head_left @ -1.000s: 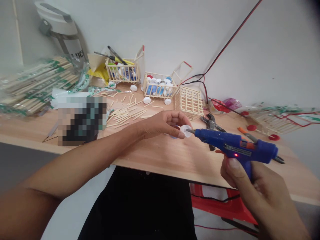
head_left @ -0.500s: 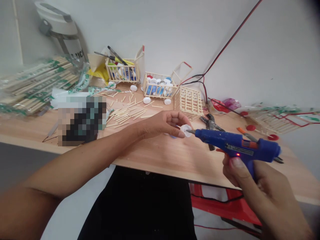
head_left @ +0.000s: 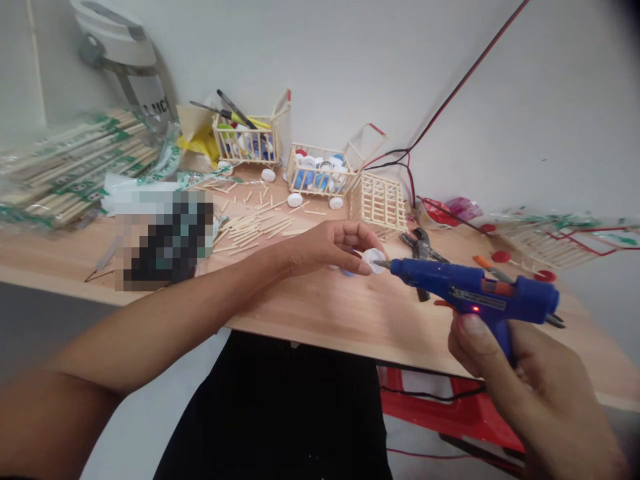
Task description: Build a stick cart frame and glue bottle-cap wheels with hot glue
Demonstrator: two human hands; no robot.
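Between the thumb and fingers of my left hand [head_left: 340, 248] is a white bottle cap [head_left: 373, 259], its hollow side facing the right. My right hand [head_left: 510, 373] is wrapped round the handle of a blue glue gun [head_left: 450, 283], whose small red light is lit. The metal nozzle of the gun is at the cap's opening; whether it touches the inside cannot be made out. A blue cap [head_left: 349, 272] shows partly below my left fingers.
Two stick carts [head_left: 320, 175] [head_left: 247, 141] filled with caps stand at the back, beside a stick grid [head_left: 383, 202]. Loose sticks [head_left: 247, 232] lie left of my left hand. Black pliers [head_left: 423, 250] lie behind the glue gun. Wrapped chopsticks [head_left: 75, 170] are at the left.
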